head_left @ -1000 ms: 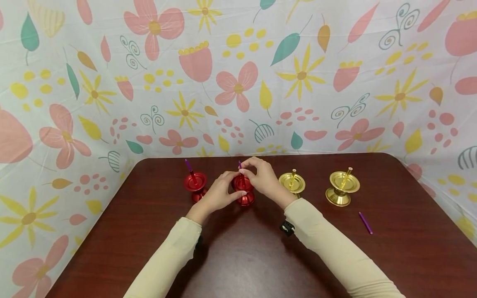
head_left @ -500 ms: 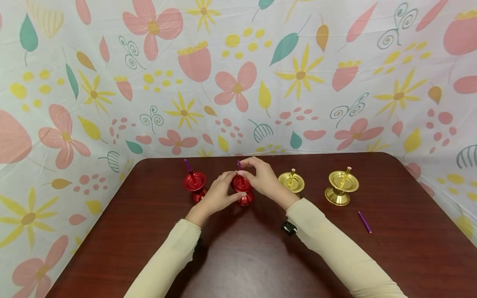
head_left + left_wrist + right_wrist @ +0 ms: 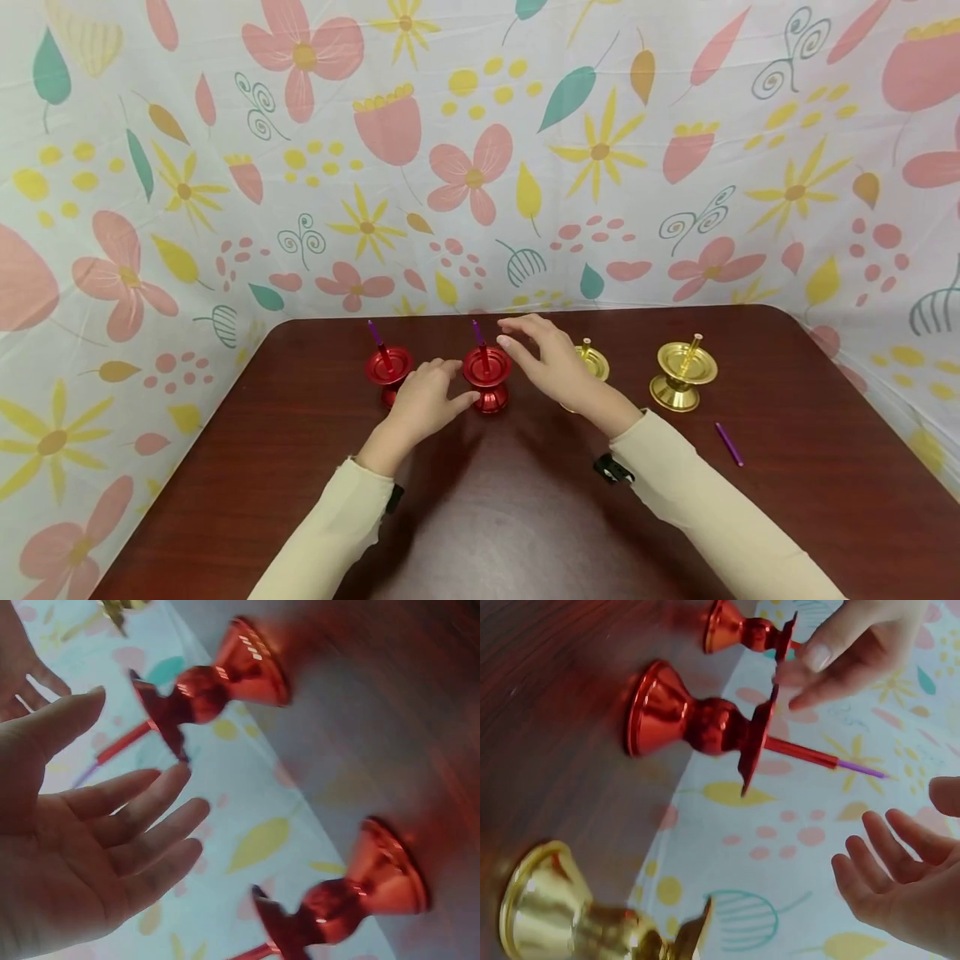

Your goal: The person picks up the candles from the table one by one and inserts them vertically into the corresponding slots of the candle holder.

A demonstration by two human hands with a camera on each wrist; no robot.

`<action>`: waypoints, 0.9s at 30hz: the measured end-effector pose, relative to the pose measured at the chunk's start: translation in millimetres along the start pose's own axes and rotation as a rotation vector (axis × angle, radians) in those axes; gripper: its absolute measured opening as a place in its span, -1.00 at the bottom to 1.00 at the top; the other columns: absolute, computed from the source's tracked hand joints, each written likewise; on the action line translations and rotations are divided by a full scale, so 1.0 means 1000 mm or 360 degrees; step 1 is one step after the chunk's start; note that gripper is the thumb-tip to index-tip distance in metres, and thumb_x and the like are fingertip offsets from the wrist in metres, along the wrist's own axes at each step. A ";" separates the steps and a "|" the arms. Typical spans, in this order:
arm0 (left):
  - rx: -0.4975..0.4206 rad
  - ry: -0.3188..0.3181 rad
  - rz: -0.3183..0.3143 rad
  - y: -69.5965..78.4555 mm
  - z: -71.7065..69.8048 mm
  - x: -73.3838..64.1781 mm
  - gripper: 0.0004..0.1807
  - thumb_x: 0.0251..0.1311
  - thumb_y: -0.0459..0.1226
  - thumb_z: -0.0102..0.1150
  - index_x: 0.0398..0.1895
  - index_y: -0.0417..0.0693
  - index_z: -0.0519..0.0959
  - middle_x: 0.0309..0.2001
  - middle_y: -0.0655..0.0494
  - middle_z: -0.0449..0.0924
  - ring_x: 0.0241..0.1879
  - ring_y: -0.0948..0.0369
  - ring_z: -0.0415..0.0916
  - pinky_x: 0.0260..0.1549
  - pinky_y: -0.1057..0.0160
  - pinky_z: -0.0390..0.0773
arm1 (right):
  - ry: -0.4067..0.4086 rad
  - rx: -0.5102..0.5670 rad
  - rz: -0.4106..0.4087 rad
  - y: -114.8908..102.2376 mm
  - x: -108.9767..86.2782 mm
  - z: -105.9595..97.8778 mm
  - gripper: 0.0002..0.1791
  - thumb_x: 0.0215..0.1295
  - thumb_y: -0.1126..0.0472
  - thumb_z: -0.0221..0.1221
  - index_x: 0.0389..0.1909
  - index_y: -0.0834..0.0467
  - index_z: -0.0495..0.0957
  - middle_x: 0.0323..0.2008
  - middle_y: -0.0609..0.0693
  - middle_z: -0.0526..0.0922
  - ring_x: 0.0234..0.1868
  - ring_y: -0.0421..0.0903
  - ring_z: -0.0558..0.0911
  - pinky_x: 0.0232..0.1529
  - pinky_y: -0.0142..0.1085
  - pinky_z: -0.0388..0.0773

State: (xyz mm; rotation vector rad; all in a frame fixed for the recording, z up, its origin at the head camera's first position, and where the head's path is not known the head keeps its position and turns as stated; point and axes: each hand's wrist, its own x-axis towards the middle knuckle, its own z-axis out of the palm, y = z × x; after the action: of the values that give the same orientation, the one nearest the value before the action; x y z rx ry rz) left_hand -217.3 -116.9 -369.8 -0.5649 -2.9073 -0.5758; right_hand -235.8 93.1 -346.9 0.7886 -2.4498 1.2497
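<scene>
A shiny red candle holder (image 3: 491, 398) stands upright mid-table with a slim purple candle (image 3: 477, 333) in its tube. Fingers loosely spread, my left hand (image 3: 423, 400) is at its left side; in the left wrist view a fingertip overlaps the dish rim of the holder (image 3: 202, 694). My right hand (image 3: 555, 362) is raised to its right, holding nothing. The right wrist view shows a gap between that hand (image 3: 915, 877) and the candle tip (image 3: 862, 769). Partly behind my left hand is another red candle holder (image 3: 387, 367), also bearing a purple candle (image 3: 375, 332).
Right of centre, a gold candle holder (image 3: 597, 364) is partly covered by my right hand. Farther right stands a second gold holder (image 3: 673, 392), its tube without a candle. A loose purple candle (image 3: 729, 444) lies in front of it. A floral cloth (image 3: 480, 250) hangs behind the table.
My right hand has let go of the purple candle and drawn back to the right. My left hand has eased away to the left from the middle red holder, which stays put.
</scene>
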 end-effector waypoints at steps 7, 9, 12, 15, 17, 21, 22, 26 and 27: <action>-0.0119 -0.0025 0.0035 0.022 -0.010 -0.007 -0.53 0.13 -0.11 0.35 0.00 -0.26 0.60 -0.21 -0.05 0.67 -0.21 0.07 0.61 -0.22 0.05 0.59 | -0.0020 -0.0100 -0.0094 -0.004 -0.013 -0.021 -0.62 0.41 0.06 0.10 0.16 0.12 0.53 0.04 0.00 0.60 0.11 -0.03 0.46 0.10 -0.01 0.42; -0.0137 -0.0030 0.0045 0.027 -0.010 -0.005 -0.53 0.14 -0.11 0.33 0.02 -0.24 0.60 -0.20 -0.05 0.67 -0.20 0.08 0.61 -0.22 0.07 0.59 | -0.0004 -0.0124 -0.0146 -0.005 -0.016 -0.025 -0.63 0.41 0.09 0.11 0.16 0.12 0.53 0.03 -0.01 0.60 0.12 -0.04 0.46 0.11 -0.01 0.43; -0.0181 -0.0036 0.0064 0.033 -0.008 -0.001 -0.55 0.16 -0.11 0.31 0.03 -0.20 0.60 -0.18 -0.02 0.68 -0.18 0.10 0.61 -0.18 0.09 0.59 | 0.0051 -0.0132 -0.0217 -0.004 -0.020 -0.032 -0.66 0.39 0.17 0.13 0.14 0.13 0.55 0.02 0.02 0.61 0.12 -0.04 0.46 0.12 -0.01 0.42; -0.0260 -0.0025 0.0094 0.041 -0.004 0.002 -0.57 0.18 -0.12 0.29 0.03 -0.18 0.60 -0.15 0.00 0.68 -0.13 0.11 0.62 -0.12 0.09 0.58 | 0.0117 -0.0155 -0.0264 0.000 -0.025 -0.038 -0.68 0.38 0.24 0.14 0.12 0.14 0.56 0.01 0.02 0.62 0.12 -0.06 0.47 0.12 -0.04 0.42; -0.0325 -0.0006 0.0119 0.045 0.000 0.004 -0.59 0.19 -0.13 0.28 0.03 -0.19 0.60 -0.14 0.00 0.68 -0.12 0.11 0.62 -0.10 0.09 0.57 | 0.0158 -0.0178 -0.0285 0.002 -0.029 -0.042 -0.69 0.36 0.28 0.14 0.10 0.16 0.57 0.01 0.02 0.62 0.11 -0.06 0.48 0.10 -0.06 0.43; -0.0410 0.0059 0.0174 0.056 0.006 0.008 -0.62 0.22 -0.16 0.26 0.04 -0.18 0.59 -0.13 -0.01 0.67 -0.12 0.11 0.59 -0.11 0.11 0.57 | 0.0229 -0.0224 -0.0320 0.008 -0.038 -0.051 -0.70 0.34 0.33 0.15 0.08 0.18 0.58 0.01 0.00 0.63 0.10 -0.06 0.49 0.09 -0.16 0.43; -0.0421 0.0079 0.0190 0.059 0.008 0.010 -0.62 0.22 -0.16 0.26 0.05 -0.18 0.58 -0.13 -0.01 0.67 -0.11 0.10 0.59 -0.11 0.11 0.56 | 0.0250 -0.0233 -0.0333 0.009 -0.040 -0.054 -0.69 0.32 0.36 0.16 0.07 0.19 0.59 0.00 0.01 0.63 0.09 -0.05 0.49 0.09 -0.21 0.42; -0.0427 0.0163 0.0240 0.069 0.015 0.017 -0.60 0.23 -0.16 0.25 0.08 -0.15 0.56 -0.12 0.02 0.65 -0.08 0.12 0.56 -0.09 0.17 0.55 | 0.0324 -0.0265 -0.0367 0.012 -0.048 -0.063 -0.69 0.27 0.44 0.17 0.03 0.23 0.60 -0.03 0.02 0.65 0.04 -0.03 0.51 0.10 -0.40 0.34; -0.0438 0.0178 0.0251 0.071 0.017 0.020 -0.60 0.23 -0.17 0.25 0.09 -0.14 0.56 -0.12 0.03 0.64 -0.07 0.12 0.55 -0.08 0.19 0.54 | 0.0331 -0.0271 -0.0365 0.013 -0.050 -0.065 -0.68 0.26 0.45 0.17 0.03 0.24 0.60 -0.04 0.03 0.65 0.03 -0.03 0.51 0.09 -0.43 0.33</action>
State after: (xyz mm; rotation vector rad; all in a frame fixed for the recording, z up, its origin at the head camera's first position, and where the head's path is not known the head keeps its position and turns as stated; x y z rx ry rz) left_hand -208.8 -42.6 -357.1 -0.7597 -2.6657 -0.9587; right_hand -202.8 168.9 -340.7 0.8204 -2.1939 0.9736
